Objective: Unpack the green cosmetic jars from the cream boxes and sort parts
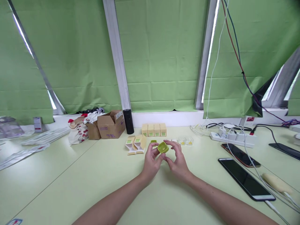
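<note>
A small square green cup (163, 147) is held up over the table, its hollow side facing me. My left hand (152, 161) grips its left side with thumb and fingers. At its right side, my right hand (178, 161) curves round with fingertips and thumb at the cup's edge. Another green piece (153, 141) lies just behind my left fingers, partly hidden. To the left stand two opened small cartons (140, 143) with flaps toward me. Several closed cartons (154, 129) form a row at the back. Clear little containers with yellow inside (187, 142) sit right of my hands.
Back left are a cardboard box (112, 126), a black cylinder (128, 122) and a printed cloth bag (78, 132). On the right lie a power strip (232, 139), phones (246, 178) with white cables, and a beige rounded object (276, 183). Green blinds (161, 56) hang behind the table.
</note>
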Demonstrator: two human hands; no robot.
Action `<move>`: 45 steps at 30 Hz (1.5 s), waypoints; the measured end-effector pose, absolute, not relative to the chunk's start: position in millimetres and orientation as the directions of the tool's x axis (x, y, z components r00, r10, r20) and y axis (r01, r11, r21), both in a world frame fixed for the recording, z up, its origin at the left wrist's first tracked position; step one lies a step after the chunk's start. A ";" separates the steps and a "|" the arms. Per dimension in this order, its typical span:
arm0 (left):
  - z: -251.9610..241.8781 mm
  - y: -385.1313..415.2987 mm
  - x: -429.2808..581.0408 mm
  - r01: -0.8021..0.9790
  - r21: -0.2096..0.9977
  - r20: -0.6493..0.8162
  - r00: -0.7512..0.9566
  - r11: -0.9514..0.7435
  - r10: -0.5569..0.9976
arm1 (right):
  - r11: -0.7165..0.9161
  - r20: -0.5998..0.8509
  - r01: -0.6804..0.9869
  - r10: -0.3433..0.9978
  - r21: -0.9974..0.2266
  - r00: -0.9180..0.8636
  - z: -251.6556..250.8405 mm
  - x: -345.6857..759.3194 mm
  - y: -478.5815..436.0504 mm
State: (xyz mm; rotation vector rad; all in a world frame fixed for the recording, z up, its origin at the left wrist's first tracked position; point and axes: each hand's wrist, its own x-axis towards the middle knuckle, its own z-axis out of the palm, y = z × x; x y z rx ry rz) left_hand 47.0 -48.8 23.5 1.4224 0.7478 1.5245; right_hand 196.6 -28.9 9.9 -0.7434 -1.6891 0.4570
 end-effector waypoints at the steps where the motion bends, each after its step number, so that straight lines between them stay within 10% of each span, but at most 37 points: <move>1: 22.7 -48.4 47.2 -0.204 0.887 0.433 0.060 -0.413 0.900 | 0.724 0.720 0.236 0.684 -0.648 -0.120 8.2 196.9 -27.7; 45: 24.3 -46.6 41.5 0.280 0.759 0.600 0.047 -0.587 0.799 | 0.690 0.674 0.247 0.721 -0.680 -0.159 6.3 210.8 -24.9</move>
